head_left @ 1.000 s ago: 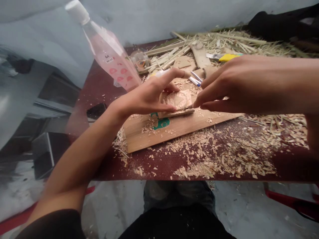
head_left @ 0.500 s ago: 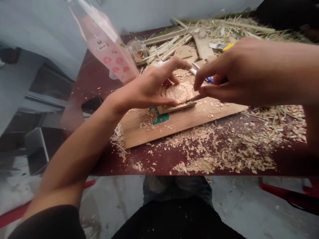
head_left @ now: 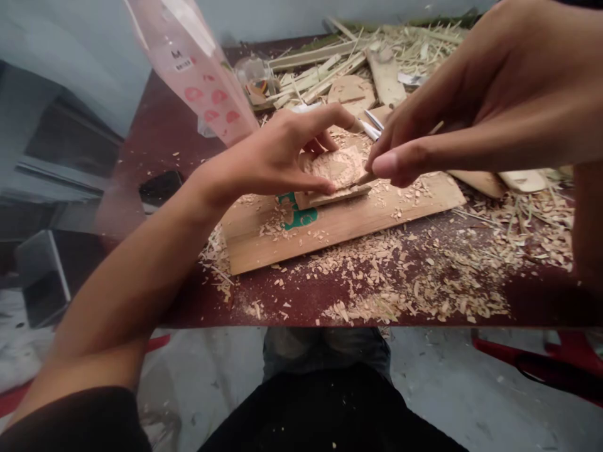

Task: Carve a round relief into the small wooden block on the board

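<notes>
While left hand [head_left: 282, 152] grasps carved block [head_left: 335, 167] atop board [head_left: 268, 243], right hand [head_left: 464, 110] pinches slim tool [head_left: 362, 179] at block's near right edge; step: apparently carving; further strokes call for firm bracing.

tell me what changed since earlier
The right hand has rolled, its thumb now facing the camera, and its wrist has risen in view, hiding the yellow handle. The view has shifted, cutting off the cap of the bottle. Nothing was visibly taken or released: the right hand's slim tool is still at the carved wooden block, which the left hand still holds on the wooden board.
</notes>
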Available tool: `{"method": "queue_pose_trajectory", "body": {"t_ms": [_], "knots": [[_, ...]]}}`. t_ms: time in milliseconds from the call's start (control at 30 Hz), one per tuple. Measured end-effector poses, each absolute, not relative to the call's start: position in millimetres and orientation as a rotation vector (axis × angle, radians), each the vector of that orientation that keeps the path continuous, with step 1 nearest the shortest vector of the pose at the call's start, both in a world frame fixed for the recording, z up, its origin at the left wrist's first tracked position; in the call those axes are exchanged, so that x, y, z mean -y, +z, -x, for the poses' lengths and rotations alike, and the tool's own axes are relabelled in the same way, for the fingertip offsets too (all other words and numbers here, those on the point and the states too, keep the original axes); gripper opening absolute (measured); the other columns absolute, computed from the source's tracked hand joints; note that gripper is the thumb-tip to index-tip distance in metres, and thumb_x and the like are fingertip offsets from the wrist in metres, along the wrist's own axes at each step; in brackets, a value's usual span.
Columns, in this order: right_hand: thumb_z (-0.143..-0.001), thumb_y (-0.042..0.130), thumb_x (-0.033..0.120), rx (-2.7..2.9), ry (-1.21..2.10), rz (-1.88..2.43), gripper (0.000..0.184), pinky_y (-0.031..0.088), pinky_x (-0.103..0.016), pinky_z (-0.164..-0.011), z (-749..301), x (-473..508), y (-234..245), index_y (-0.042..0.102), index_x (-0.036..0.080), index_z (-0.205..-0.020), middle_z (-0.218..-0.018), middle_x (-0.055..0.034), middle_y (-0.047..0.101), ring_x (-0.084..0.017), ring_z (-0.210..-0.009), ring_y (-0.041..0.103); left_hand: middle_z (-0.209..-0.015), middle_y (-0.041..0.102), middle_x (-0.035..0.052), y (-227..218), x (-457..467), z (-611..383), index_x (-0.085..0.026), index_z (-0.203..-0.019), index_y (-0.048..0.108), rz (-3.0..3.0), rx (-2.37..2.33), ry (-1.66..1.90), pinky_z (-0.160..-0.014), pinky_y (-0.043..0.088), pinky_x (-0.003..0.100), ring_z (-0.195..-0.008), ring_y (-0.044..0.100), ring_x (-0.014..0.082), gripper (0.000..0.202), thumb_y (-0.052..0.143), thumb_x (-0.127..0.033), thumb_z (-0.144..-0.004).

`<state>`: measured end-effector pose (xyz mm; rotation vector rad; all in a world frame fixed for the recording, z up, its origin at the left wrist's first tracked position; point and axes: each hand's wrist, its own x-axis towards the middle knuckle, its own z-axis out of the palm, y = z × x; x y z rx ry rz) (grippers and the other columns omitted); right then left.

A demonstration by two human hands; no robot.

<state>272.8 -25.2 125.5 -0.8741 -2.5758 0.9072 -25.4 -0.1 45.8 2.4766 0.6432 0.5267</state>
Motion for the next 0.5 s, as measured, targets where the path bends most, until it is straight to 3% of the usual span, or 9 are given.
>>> {"method": "queue_pose_trajectory", "body": {"t_ms": [100,167,233,267,333,400,500], "knots": [[-0.102,0.07,0.09,2.685,0.876,0.763,0.068,0.024,-0.017,-0.035,-265,30,130,0.093,0.026,-0.103,-0.052,0.0052,0.044,-0.001,-0.042,0.041,-0.122,0.078,0.0155,45,0,26,-0.002,-0.155,0.06,-2.482,-0.64,0.514,-0.098,0.059,0.031,-0.111,0.068,0.0179,0.096,0.076,-0.081,-0.102],[-0.1,0.072,0.092,2.558,0.837,0.811,0.073,0.041,-0.016,-0.04,-253,37,126,0.085,0.021,-0.084,-0.057,0.0044,0.057,-0.004,-0.049,0.055,-0.124,0.078,0.0164,43,-1,27,-0.001,-0.152,0.061,-2.489,-0.638,0.518,-0.095,0.057,0.029,-0.11,0.066,0.0166,0.097,0.077,-0.081,-0.1],[-0.099,0.076,0.088,2.398,0.823,0.88,0.074,0.062,-0.024,-0.055,-242,40,118,0.069,0.02,-0.07,-0.069,0.0017,0.072,-0.011,-0.064,0.073,-0.125,0.078,0.0167,42,-2,28,-0.001,-0.148,0.064,-2.498,-0.627,0.53,-0.094,0.057,0.027,-0.108,0.064,0.0157,0.093,0.079,-0.079,-0.1],[-0.099,0.078,0.086,2.35,0.802,0.899,0.073,0.068,-0.029,-0.062,-239,40,113,0.064,0.021,-0.069,-0.075,0.0002,0.077,-0.014,-0.072,0.078,-0.126,0.078,0.017,42,-3,28,-0.001,-0.147,0.065,-2.5,-0.62,0.536,-0.094,0.057,0.027,-0.108,0.063,0.0155,0.091,0.079,-0.077,-0.1],[-0.104,0.076,0.078,2.354,0.711,0.92,0.064,0.065,-0.033,-0.065,-236,37,104,0.065,0.023,-0.075,-0.077,-0.0001,0.077,-0.015,-0.073,0.077,-0.131,0.077,0.018,43,-4,27,-0.001,-0.15,0.065,-2.499,-0.609,0.545,-0.098,0.057,0.03,-0.111,0.064,0.0167,0.091,0.08,-0.076,-0.101],[-0.109,0.071,0.072,2.423,0.546,0.936,0.055,0.055,-0.033,-0.065,-237,32,98,0.068,0.023,-0.083,-0.077,0.0005,0.071,-0.013,-0.07,0.068,-0.135,0.077,0.0189,45,-3,23,-0.003,-0.151,0.066,-2.493,-0.599,0.571,-0.102,0.059,0.035,-0.115,0.067,0.0203,0.09,0.083,-0.075,-0.099],[-0.111,0.058,0.079,2.474,0.391,0.93,0.064,0.045,-0.035,-0.071,-239,28,98,0.059,0.023,-0.081,-0.077,-0.0004,0.059,-0.012,-0.072,0.051,-0.128,0.081,0.0157,48,2,11,-0.012,-0.131,0.079,-2.478,-0.567,0.59,-0.105,0.062,0.041,-0.116,0.073,0.0255,0.066,0.089,-0.068,-0.098]]}}
